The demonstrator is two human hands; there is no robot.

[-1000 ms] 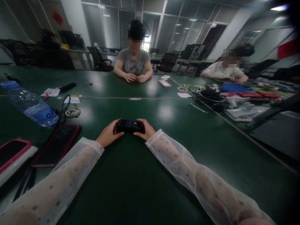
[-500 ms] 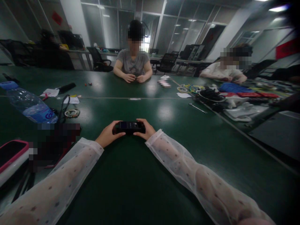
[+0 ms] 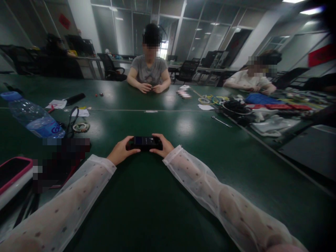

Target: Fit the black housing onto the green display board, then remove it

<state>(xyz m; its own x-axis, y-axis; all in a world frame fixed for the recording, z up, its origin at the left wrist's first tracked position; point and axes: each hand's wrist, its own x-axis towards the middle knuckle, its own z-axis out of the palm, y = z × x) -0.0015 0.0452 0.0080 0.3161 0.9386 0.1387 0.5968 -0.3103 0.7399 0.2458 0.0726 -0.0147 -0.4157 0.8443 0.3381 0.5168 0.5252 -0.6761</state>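
A small black handheld device [image 3: 146, 141] with a dark screen at its left and markings at its right lies sideways between my hands on the green table [image 3: 147, 196]. My left hand [image 3: 121, 150] grips its left end, thumb along the near side and fingers behind. On the opposite end, my right hand [image 3: 163, 145] holds it in the same way. Both forearms wear sheer white sleeves with dark dots. The device's underside and far edge are hidden from me.
To the left stand a tilted plastic water bottle [image 3: 39, 117], a beaded bracelet [image 3: 81, 127] and a pink-edged phone [image 3: 15, 171]. A wrench [image 3: 221, 121] lies to the right, before piled cables [image 3: 236, 106] and bags. Two people [image 3: 149, 71] sit across the table.
Hardly anything differs. The device appears to tip very slightly between my hands, while both hands keep their hold in the same place.
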